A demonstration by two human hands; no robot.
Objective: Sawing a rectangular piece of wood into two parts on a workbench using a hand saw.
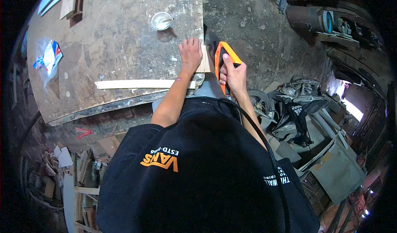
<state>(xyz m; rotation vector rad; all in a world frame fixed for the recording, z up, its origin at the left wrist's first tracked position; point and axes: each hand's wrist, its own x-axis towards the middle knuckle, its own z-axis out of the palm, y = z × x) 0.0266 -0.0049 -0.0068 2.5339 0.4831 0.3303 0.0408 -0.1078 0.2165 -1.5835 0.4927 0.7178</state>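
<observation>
My right hand point(234, 76) is closed round the orange-and-black handle of a handsaw point(233, 53). Its dark blade stands beside the table edge, partly hidden and hard to make out. A short piece of pale wood point(204, 61) lies at the table's right edge, next to the blade. My left hand point(191, 56) presses on this wood from the left, fingers bent and thumb against it. Part of the wood is hidden under that hand. A long pale wooden strip point(136, 84) lies along the table's near side, passing beneath my left forearm.
On the worn table point(120, 38) stand a small bowl point(161, 21) with a stick in it, a plastic packet point(50, 59) and wood blocks point(69, 4). A motorcycle point(289, 109) stands at the right. Scrap wood point(82, 175) piles up at the lower left.
</observation>
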